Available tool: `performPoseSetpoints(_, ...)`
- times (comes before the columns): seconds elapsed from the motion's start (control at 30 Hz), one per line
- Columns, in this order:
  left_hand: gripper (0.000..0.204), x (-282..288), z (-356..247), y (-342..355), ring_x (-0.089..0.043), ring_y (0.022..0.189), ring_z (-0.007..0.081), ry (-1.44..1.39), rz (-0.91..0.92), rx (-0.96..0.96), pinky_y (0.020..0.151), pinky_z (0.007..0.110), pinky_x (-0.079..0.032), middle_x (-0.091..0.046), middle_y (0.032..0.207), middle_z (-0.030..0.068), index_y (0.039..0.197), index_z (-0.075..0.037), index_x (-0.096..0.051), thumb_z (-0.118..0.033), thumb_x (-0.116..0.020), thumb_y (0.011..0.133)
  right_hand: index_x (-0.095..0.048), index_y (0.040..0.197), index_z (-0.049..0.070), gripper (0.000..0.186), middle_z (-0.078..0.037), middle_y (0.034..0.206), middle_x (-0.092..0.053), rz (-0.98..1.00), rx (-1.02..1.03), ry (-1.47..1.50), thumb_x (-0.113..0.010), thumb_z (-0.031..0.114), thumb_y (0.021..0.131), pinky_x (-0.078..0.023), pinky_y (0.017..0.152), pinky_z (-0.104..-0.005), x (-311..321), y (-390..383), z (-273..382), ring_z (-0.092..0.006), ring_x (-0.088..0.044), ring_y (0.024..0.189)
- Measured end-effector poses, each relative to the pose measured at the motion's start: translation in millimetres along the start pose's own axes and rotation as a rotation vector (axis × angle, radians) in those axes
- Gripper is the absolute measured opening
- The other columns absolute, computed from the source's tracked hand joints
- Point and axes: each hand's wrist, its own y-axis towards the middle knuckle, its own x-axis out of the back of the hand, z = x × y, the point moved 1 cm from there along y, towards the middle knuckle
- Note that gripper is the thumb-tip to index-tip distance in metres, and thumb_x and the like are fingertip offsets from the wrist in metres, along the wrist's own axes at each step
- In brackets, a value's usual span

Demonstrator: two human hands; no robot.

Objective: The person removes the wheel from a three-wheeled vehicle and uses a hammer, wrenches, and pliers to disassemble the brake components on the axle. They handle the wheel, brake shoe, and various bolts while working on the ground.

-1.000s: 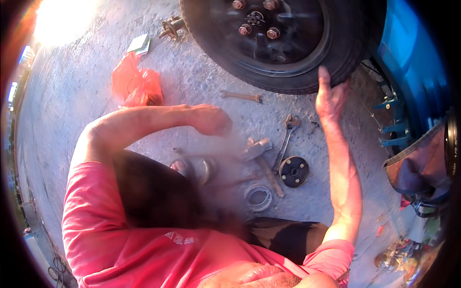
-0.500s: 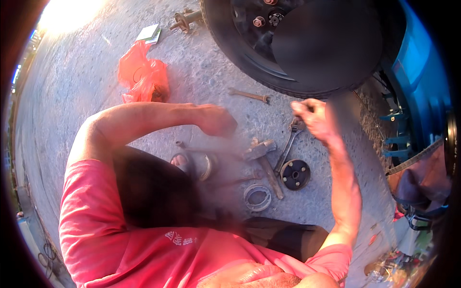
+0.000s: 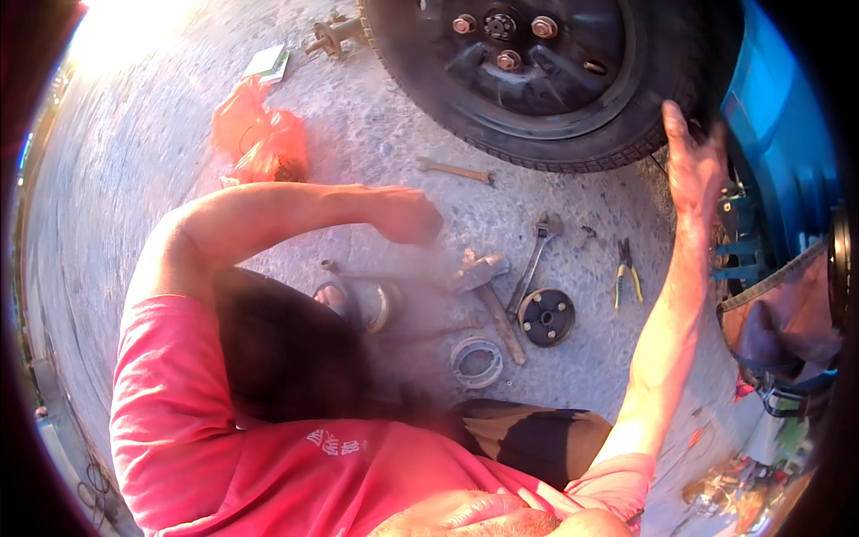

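Observation:
My left hand (image 3: 407,216) hangs over the ground with its fingers curled under; whatever it holds, if anything, is hidden. A wrench (image 3: 455,170) lies on the concrete just beyond it. My right hand (image 3: 695,172) reaches up to the lower right edge of a black tyre (image 3: 573,157), thumb and fingers apart. I cannot tell whether it touches the rubber. The tyre is on a dark steel wheel (image 3: 546,79) with several coppery nuts around a splined hub end (image 3: 500,26). Beside this hand is a blue vehicle panel (image 3: 777,143).
Below the tyre lie a hammer (image 3: 497,322), an adjustable wrench (image 3: 534,259), yellow-handled pliers (image 3: 628,276), a black round hub part (image 3: 547,317) and a pale ring (image 3: 477,362). To the left are a translucent red bag (image 3: 259,134), a small booklet (image 3: 267,63) and a rusty metal part (image 3: 331,38).
My right hand has moved right and slightly up to the tyre's edge, its fingers spreading. The dark round blur over the wheel is gone, and the pliers now show. My left hand stays about where it was.

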Motion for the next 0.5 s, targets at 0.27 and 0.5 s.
performPoseSetpoints(0.27,0.040,-4,2,4,-0.067,0.101,0.0372,-0.014,0.024,0.049,0.087,0.049,-0.051,-0.071,0.106,0.0172,0.108,-0.007,-0.070,-0.044,-0.060,0.093,-0.047,0.136,-0.014,0.097,-0.033,0.135,-0.056,0.000,0.018,0.009,-0.067,0.068,0.087,-0.045,0.105,-0.0438,-44,-31,-28,-0.0428,-0.056,0.126)
performPoseSetpoints(0.5,0.037,6,-7,22,-0.068,0.097,0.0344,-0.043,0.017,-0.045,0.085,0.045,-0.052,-0.070,0.101,0.0180,0.108,-0.006,-0.070,-0.039,-0.063,0.094,-0.052,0.135,-0.002,0.073,-0.019,0.130,-0.063,0.132,-0.177,0.715,-0.080,0.044,0.086,-0.047,0.104,-0.0381,-109,-118,-47,-0.0318,-0.061,0.120)
